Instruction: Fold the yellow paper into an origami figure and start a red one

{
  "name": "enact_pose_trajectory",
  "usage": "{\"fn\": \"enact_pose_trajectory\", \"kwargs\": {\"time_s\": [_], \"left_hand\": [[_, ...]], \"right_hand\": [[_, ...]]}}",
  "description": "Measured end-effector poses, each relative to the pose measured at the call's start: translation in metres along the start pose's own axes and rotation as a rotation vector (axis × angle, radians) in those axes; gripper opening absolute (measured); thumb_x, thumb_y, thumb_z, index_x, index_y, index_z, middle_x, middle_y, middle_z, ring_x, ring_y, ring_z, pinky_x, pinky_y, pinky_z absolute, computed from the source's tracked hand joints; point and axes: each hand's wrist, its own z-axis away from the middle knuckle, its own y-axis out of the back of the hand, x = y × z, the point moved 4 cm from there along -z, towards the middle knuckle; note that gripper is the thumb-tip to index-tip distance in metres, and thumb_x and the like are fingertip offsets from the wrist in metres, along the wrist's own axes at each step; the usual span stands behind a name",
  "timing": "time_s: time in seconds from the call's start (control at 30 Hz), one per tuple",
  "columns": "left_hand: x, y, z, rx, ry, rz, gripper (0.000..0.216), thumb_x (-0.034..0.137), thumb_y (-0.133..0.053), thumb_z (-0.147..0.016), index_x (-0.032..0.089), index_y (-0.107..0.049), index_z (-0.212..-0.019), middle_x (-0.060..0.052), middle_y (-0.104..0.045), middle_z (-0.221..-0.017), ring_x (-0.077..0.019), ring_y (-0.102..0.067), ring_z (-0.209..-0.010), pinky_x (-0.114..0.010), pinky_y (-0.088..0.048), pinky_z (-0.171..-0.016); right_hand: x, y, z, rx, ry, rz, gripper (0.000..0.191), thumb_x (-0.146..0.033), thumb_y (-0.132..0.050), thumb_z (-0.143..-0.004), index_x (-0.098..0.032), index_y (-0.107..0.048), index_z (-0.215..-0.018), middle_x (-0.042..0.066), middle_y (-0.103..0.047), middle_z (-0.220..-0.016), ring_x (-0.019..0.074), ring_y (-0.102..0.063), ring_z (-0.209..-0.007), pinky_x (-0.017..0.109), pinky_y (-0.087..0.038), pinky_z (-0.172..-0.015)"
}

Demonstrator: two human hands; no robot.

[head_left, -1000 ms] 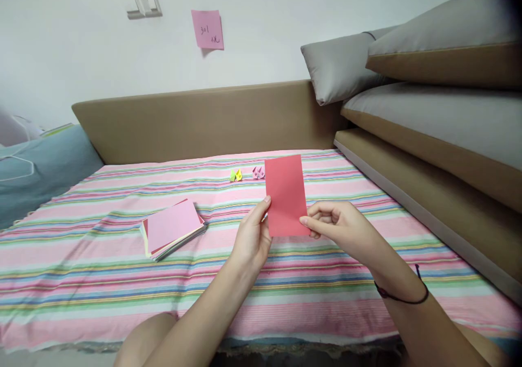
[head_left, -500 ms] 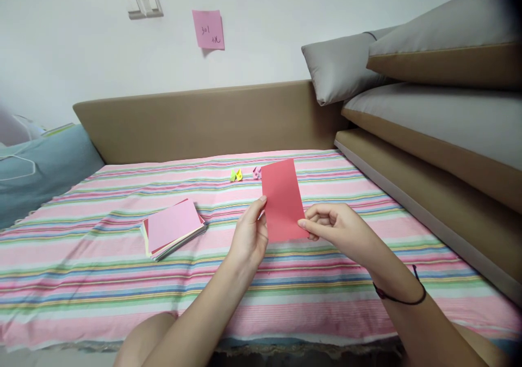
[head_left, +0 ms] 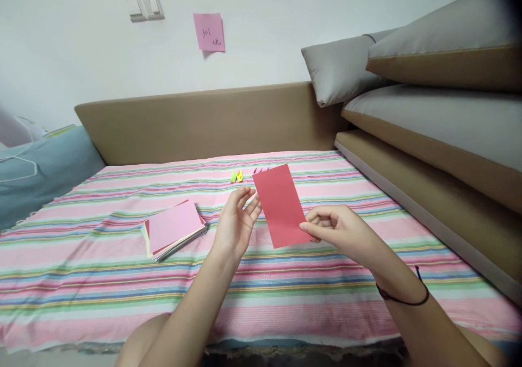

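A red sheet of paper (head_left: 280, 206) is held up in front of me, tilted slightly to the left. My right hand (head_left: 330, 223) pinches its lower right corner between thumb and fingers. Just left of the sheet, my left hand (head_left: 236, 220) is open, its fingers apart and close to the paper's left edge. Beyond the sheet lies a small yellow and green folded paper piece (head_left: 237, 176). A purple folded paper piece (head_left: 261, 170) beside it is partly hidden behind the red sheet.
A stack of coloured paper (head_left: 173, 228), pink on top, lies on the striped cloth (head_left: 101, 280) at left. Grey and brown cushions (head_left: 440, 111) are piled at right. A brown backrest (head_left: 212, 122) runs along the wall, below a pink sticky note (head_left: 209, 32).
My left hand has let go of the red sheet and moved left, its fingers opening. The sheet, still in my right hand, has tipped a little to the left.
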Motion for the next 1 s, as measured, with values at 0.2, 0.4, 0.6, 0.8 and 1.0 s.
{"fn": "enact_pose_trajectory", "kwargs": {"time_s": [0.2,0.4,0.6,0.8,1.0], "left_hand": [[0.005,-0.001,0.004,-0.174,0.010,-0.461,0.014,0.028,-0.074,-0.070,0.016,-0.071,-0.076,-0.003,-0.070,-0.080,-0.0126,-0.064,-0.074,-0.024,-0.049,-0.073],[0.014,-0.002,0.002,-0.178,-0.172,-0.679,0.011,0.025,-0.072,-0.068,0.015,-0.071,-0.066,-0.003,-0.069,-0.070,-0.0138,-0.061,-0.067,-0.026,-0.049,-0.069],[0.030,0.004,-0.001,-0.144,-0.224,-0.655,0.014,0.029,-0.070,-0.073,0.016,-0.069,-0.077,-0.002,-0.067,-0.077,-0.0147,-0.063,-0.079,-0.028,-0.051,-0.076],[0.004,-0.006,0.011,-0.604,0.239,-0.808,0.030,0.018,-0.077,-0.064,0.014,-0.068,-0.092,-0.004,-0.069,-0.081,-0.0148,-0.065,-0.075,-0.026,-0.050,-0.073],[-0.013,-0.010,0.016,-0.635,0.273,-0.822,0.017,0.013,-0.071,-0.064,0.013,-0.067,-0.081,-0.001,-0.067,-0.073,-0.0120,-0.062,-0.068,-0.024,-0.048,-0.070]], "right_hand": [[-0.003,0.008,0.001,0.007,0.002,-0.003,0.025,-0.040,-0.063,-0.079,-0.018,-0.060,-0.067,0.000,-0.057,-0.063,0.0129,-0.054,-0.060,0.026,-0.040,-0.056],[-0.007,0.014,0.005,-0.039,-0.048,0.008,0.024,-0.039,-0.064,-0.077,-0.018,-0.061,-0.065,0.000,-0.057,-0.062,0.0135,-0.055,-0.060,0.026,-0.042,-0.057],[-0.010,0.017,0.008,-0.088,-0.053,-0.001,0.024,-0.037,-0.064,-0.077,-0.018,-0.059,-0.063,0.000,-0.057,-0.061,0.0126,-0.053,-0.060,0.025,-0.041,-0.057],[-0.007,0.022,0.011,-0.187,-0.056,0.025,0.025,-0.036,-0.063,-0.080,-0.017,-0.058,-0.064,-0.001,-0.053,-0.062,0.0099,-0.048,-0.057,0.023,-0.036,-0.052],[-0.003,0.026,0.016,-0.268,-0.058,0.118,0.026,-0.033,-0.061,-0.082,-0.017,-0.056,-0.062,-0.003,-0.049,-0.057,0.0080,-0.040,-0.053,0.022,-0.029,-0.049]]}}
